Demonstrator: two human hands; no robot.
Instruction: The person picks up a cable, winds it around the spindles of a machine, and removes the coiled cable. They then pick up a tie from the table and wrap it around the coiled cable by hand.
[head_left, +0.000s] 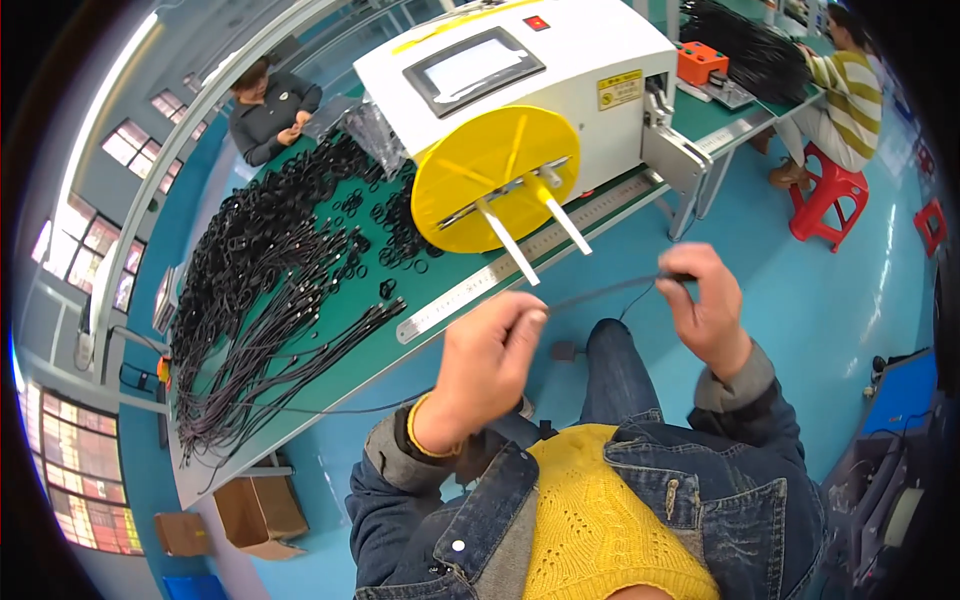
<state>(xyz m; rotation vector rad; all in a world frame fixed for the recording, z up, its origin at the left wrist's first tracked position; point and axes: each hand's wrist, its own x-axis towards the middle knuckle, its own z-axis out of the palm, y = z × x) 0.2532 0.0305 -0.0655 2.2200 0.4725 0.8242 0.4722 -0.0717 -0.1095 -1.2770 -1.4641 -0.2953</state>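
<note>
A black cable (605,291) is stretched between my hands, in front of the machine and the table edge. My left hand (487,348) is closed around it, thumb pressed against the fingers. On the other side, my right hand (708,308) pinches the cable's far end between thumb and fingers. A thin length of cable runs from behind my left wrist toward the cable pile (285,310) on the green table. Just beyond my hands stands a white machine with a yellow disc (470,160), from which two pale rods stick out.
A steel ruler (450,305) lies along the table's front edge. Black rings (270,205) are heaped at the left, where a person (268,110) works. Another person (845,85) sits on a red stool (832,198) at the right. Cardboard boxes (262,515) stand below the table.
</note>
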